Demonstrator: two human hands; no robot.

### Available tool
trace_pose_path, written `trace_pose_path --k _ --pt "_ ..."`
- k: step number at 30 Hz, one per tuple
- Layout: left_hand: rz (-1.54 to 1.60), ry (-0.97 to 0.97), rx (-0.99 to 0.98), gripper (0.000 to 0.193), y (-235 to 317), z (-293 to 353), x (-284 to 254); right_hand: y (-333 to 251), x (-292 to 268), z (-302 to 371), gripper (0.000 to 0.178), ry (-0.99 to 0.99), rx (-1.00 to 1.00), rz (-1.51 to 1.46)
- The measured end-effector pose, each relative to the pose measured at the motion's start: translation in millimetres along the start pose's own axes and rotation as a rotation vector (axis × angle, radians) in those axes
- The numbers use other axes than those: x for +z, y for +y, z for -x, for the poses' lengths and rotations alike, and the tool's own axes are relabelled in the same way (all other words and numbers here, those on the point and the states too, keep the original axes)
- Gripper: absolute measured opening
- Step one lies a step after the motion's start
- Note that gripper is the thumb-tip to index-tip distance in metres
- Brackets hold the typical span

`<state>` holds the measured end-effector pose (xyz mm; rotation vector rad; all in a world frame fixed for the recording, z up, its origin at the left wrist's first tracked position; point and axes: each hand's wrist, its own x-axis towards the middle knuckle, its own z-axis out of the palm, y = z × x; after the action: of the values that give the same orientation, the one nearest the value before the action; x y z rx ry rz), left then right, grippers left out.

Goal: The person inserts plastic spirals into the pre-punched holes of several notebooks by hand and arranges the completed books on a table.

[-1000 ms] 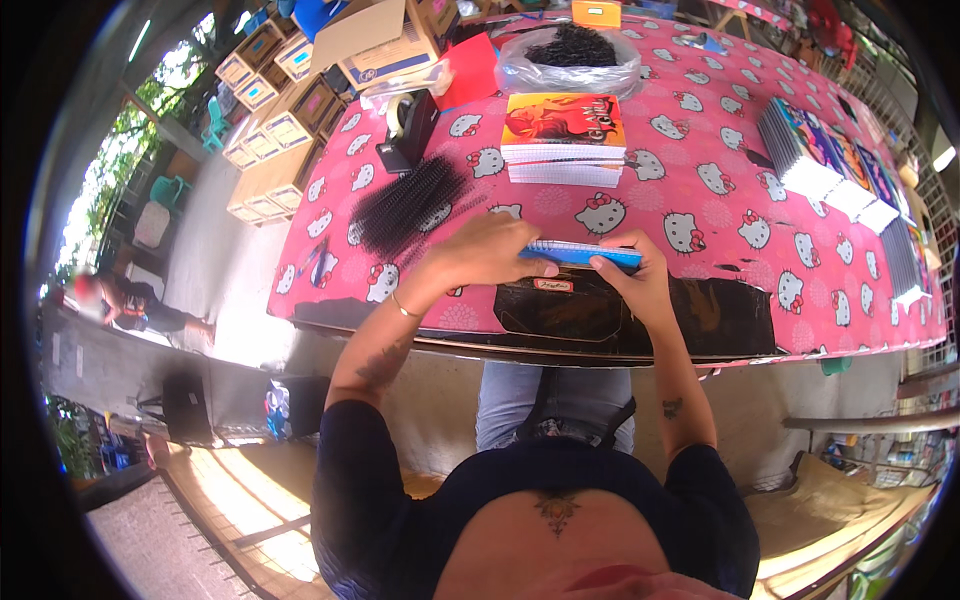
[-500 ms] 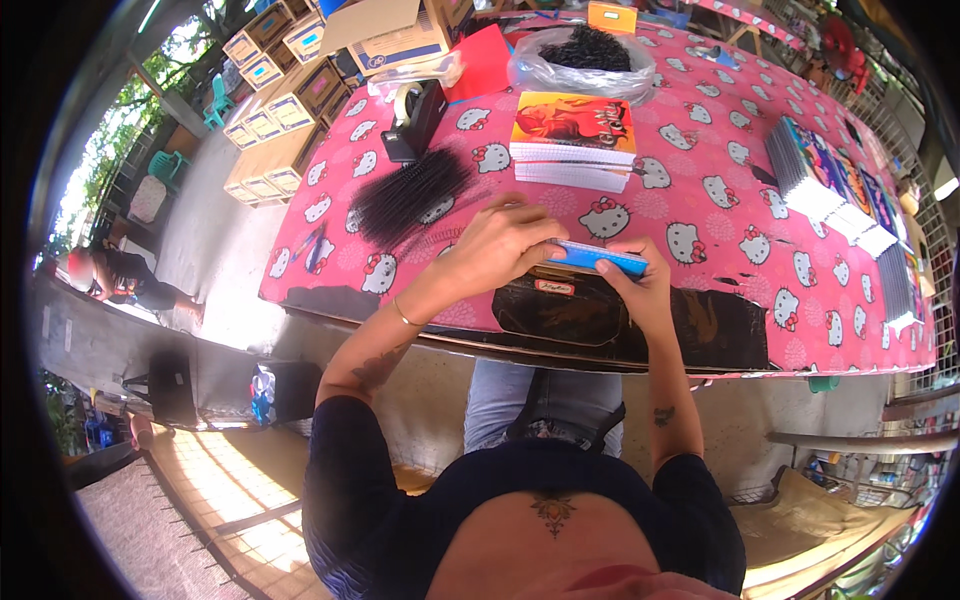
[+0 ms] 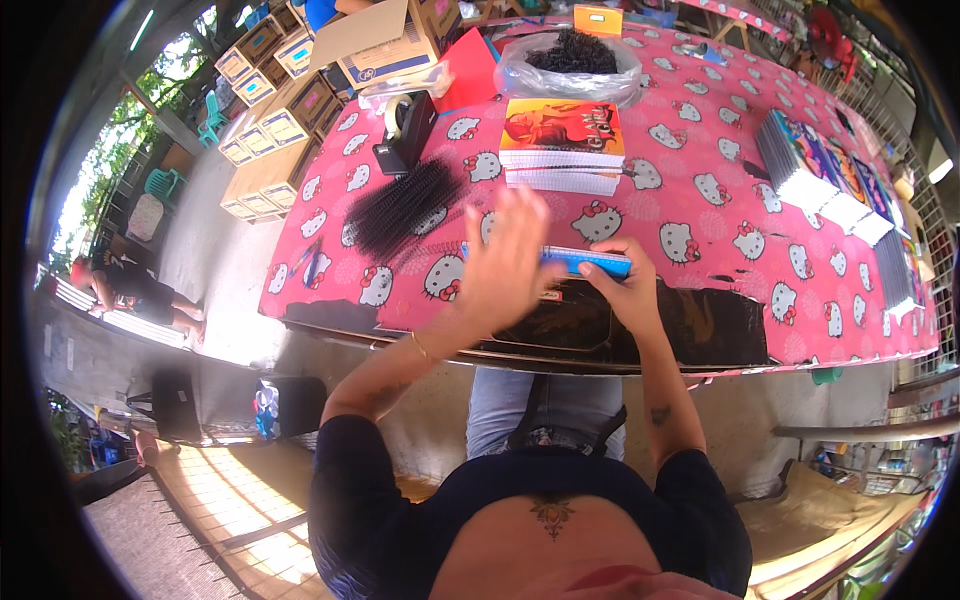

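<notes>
Above the front edge of the table, a blue-covered notebook (image 3: 598, 262) is held with a long edge facing up; a row of small holes seems to run along it. My right hand (image 3: 628, 285) grips its right end, thumb in front. My left hand (image 3: 508, 265), a little blurred, has its fingers stretched out and lies across the notebook's left part, hiding much of it. Left of that hand, a thin spiral coil (image 3: 440, 250) lies faintly visible against the pink cloth. A heap of black spiral coils (image 3: 400, 212) rests farther left.
Beyond my hands stands a stack of orange-covered notebooks (image 3: 562, 150). Behind it are a plastic bag of black coils (image 3: 575, 65) and a black tape dispenser (image 3: 405, 135). More notebooks (image 3: 815, 180) line the right side. Cartons (image 3: 270, 130) and a seated person (image 3: 135, 285) are at left.
My left hand has gone from fingers curled at the notebook's left end to stretched out across it. My right hand keeps its grip. The view has shifted slightly.
</notes>
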<state>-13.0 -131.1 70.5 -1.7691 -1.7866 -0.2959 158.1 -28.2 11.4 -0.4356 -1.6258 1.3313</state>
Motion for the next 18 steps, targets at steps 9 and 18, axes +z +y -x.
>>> trace_pose_path --k 9,18 --pt "0.491 -0.291 0.078 0.064 -23 -12 -44 0 0 2 0.026 -0.028 0.006 -0.001" --pt "0.890 -0.421 0.073 0.031 -51 -23 -24 -13 -2 -2 0.026 -0.130 0.102 -0.130"
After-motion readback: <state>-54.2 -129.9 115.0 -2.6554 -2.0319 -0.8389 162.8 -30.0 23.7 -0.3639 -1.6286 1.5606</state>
